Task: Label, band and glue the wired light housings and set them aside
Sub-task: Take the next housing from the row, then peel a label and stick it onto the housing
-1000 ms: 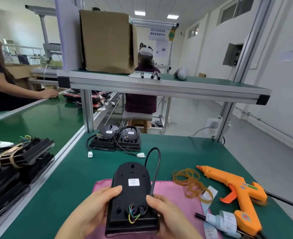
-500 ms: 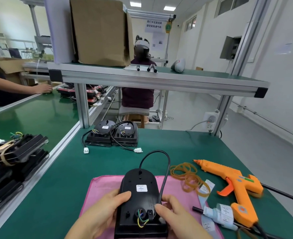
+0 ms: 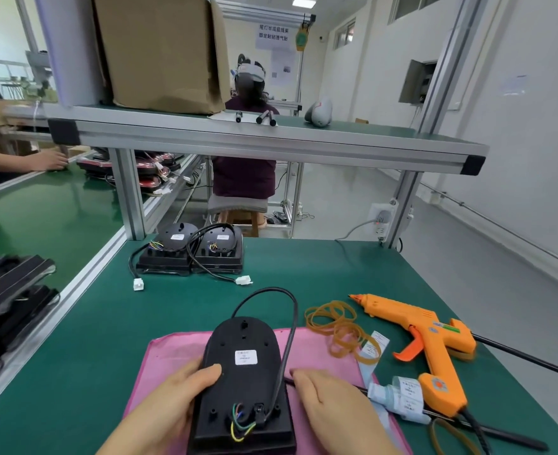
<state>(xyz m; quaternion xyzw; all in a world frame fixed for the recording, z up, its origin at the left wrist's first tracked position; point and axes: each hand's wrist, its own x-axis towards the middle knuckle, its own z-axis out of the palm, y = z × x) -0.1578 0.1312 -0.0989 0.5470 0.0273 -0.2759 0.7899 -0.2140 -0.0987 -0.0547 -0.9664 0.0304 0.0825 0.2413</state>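
On pink cloth [image 3: 172,356], matte black domed housing [image 3: 248,389]

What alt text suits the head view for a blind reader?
A left hand grips a black light housing with a white label on a pink cloth; the right hand rests beside it. Rubber bands, an orange glue gun and two more housings lie on the green bench.

A factory assembly line, probably for vehicle lights: green-matted tabletop [image 3: 320,267] on aluminium framing, glue gun [image 3: 425,336], stacked housings [image 3: 8,290], another seated worker [image 3: 244,165].
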